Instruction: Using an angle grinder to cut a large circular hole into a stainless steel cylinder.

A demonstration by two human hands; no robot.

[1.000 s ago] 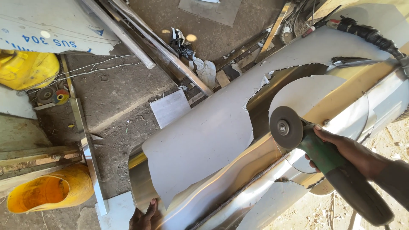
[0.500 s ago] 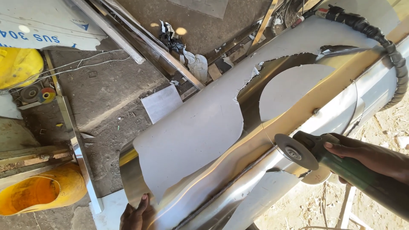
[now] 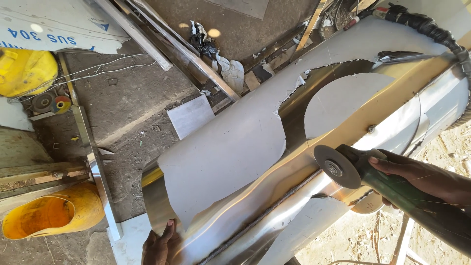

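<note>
Your right hand point(image 3: 417, 176) is clenched round the dark green body of the handheld angle grinder point(image 3: 382, 184), its grey disc point(image 3: 337, 167) facing up and held just over the weld seam of the large polished stainless-steel cylinder point(image 3: 274, 216), which lies across the ground on its side. Your left hand point(image 3: 159, 245) rests with fingers spread flat against the cylinder's near end, steadying it rather than grasping it. The white protective film point(image 3: 230, 152) is torn and partly peeled, with loose edges near the disc; in my judgement a spinning disc could catch that film and snatch the tool. The round cylinder shows no visible chocking and might roll under side pressure. The ribbed black hose point(image 3: 441, 37) runs over the far end, where it could snag. Both hands are bare, so sparks and sharp sheet edges are a risk. The yellow plastic bucket point(image 3: 49, 213) on its side at the lower left shows only a bare interior; the contents of the yellow container point(image 3: 24, 71) above it cannot be seen.
</note>
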